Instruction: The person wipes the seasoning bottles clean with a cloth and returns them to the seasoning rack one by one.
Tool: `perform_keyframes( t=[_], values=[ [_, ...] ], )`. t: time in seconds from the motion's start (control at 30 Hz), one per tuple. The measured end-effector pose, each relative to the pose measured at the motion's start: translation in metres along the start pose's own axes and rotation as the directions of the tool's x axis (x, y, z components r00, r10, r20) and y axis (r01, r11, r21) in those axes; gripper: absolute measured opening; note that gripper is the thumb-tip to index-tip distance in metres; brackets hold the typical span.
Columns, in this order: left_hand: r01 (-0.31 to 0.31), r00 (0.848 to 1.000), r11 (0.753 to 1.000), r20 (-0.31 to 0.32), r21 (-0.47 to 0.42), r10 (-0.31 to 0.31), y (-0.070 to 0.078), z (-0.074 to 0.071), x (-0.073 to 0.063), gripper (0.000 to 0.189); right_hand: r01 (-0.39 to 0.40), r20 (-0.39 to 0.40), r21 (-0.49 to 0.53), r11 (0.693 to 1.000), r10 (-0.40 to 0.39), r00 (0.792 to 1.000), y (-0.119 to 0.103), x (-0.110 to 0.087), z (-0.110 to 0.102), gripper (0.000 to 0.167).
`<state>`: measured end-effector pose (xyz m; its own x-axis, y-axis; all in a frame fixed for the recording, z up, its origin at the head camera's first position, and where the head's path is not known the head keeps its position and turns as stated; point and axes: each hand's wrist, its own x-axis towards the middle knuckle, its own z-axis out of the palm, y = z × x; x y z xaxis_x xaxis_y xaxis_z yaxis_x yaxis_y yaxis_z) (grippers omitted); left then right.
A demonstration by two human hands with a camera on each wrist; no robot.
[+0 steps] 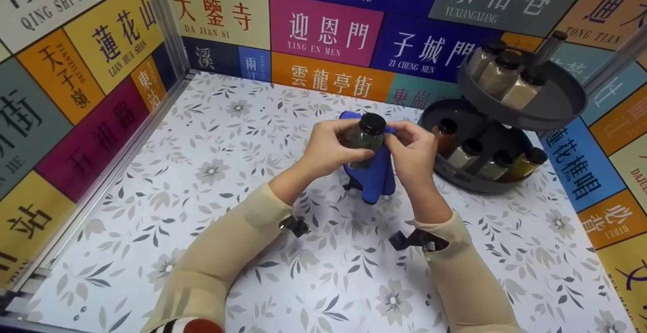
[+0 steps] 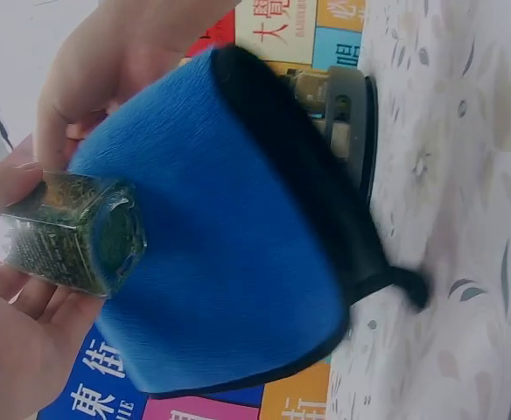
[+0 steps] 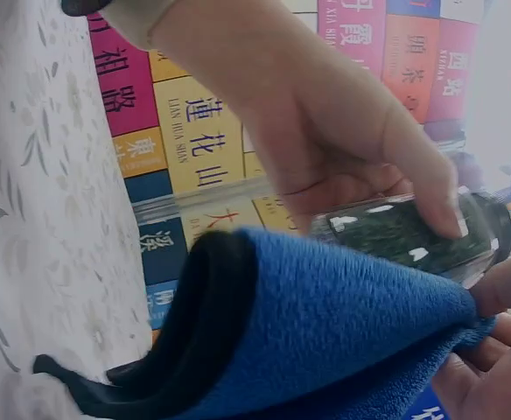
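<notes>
In the head view my left hand (image 1: pixel 328 146) grips a clear glass spice jar (image 1: pixel 371 138) with a black lid, its thumb across the front. Dark green dried herbs show through the glass in the left wrist view, where the jar (image 2: pixel 72 232) lies close against the cloth. My right hand (image 1: pixel 414 146) pinches a blue cloth (image 1: pixel 376 181) with dark edging by its upper part. The cloth hangs down in folds beside and behind the jar. A dark loop dangles from one corner of the cloth (image 3: pixel 352 324) in the right wrist view.
On the right stands a dark two-tier round rack (image 1: pixel 505 186). Its upper tray (image 1: pixel 561 105) and lower tray both carry several black-lidded spice jars. A floral-patterned cover (image 1: pixel 212 211) lies over the table. Walls of colourful sign panels (image 1: pixel 328 30) and a metal frame post (image 1: pixel 167 14) border it.
</notes>
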<state>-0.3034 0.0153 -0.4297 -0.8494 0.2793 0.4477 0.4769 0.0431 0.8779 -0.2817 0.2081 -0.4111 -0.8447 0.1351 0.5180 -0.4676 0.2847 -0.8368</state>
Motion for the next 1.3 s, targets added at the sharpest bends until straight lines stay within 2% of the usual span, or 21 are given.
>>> perform_keyframes(
  t=[0.13, 0.2, 0.27, 0.33, 0.47, 0.6, 0.7, 0.9, 1.13, 1.3],
  values=[
    [0.03, 1.0, 0.999, 0.007, 0.029, -0.03, -0.002, 0.005, -0.001, 0.05, 0.134, -0.075, 0.098, 0.986, -0.127, 0.989, -0.001, -0.003, -0.001, 0.015],
    [0.026, 1.0, 0.999, -0.012, 0.041, -0.026, -0.002, 0.005, -0.002, 0.049, 0.183, -0.079, 0.117, 0.976, -0.174, 0.982, -0.001, -0.004, 0.0, 0.015],
    [0.018, 0.999, 0.999, -0.038, 0.035, -0.017, -0.001, 0.005, -0.001, 0.049, 0.193, -0.059, 0.125, 0.973, -0.187, 0.981, -0.001, -0.005, 0.001, 0.015],
    [0.009, 0.998, 1.0, -0.058, 0.022, -0.008, 0.0, 0.003, 0.0, 0.048, 0.164, -0.025, 0.115, 0.98, -0.163, 0.986, -0.001, -0.005, 0.003, 0.015],
    [0.005, 0.995, 1.0, -0.096, -0.009, -0.006, 0.004, -0.002, 0.0, 0.042, 0.037, 0.093, 0.051, 0.998, -0.041, 0.995, 0.001, -0.002, 0.004, 0.013],
    [0.0, 0.992, 1.0, -0.125, -0.017, -0.002, 0.008, -0.007, 0.0, 0.039, -0.069, 0.201, -0.048, 0.996, 0.077, 0.976, 0.001, 0.001, 0.001, 0.009],
    [0.001, 0.993, 1.0, -0.118, -0.021, -0.003, 0.009, -0.008, 0.001, 0.041, -0.102, 0.229, -0.093, 0.99, 0.121, 0.966, -0.002, 0.002, -0.002, 0.009],
    [0.007, 0.999, 1.0, -0.051, -0.015, -0.008, 0.006, -0.006, 0.005, 0.043, -0.097, 0.186, -0.105, 0.99, 0.115, 0.976, -0.004, 0.003, -0.006, 0.012],
    [0.064, 0.996, 0.993, 0.059, 0.103, -0.07, 0.004, -0.003, 0.004, 0.048, -0.078, 0.071, 0.027, 0.997, 0.076, 0.995, -0.008, 0.003, -0.008, 0.014],
    [0.117, 0.989, 0.977, 0.072, 0.18, -0.131, 0.006, 0.0, 0.002, 0.05, 0.008, -0.014, 0.101, 0.995, -0.007, 1.0, -0.01, 0.002, -0.007, 0.016]
  ],
)
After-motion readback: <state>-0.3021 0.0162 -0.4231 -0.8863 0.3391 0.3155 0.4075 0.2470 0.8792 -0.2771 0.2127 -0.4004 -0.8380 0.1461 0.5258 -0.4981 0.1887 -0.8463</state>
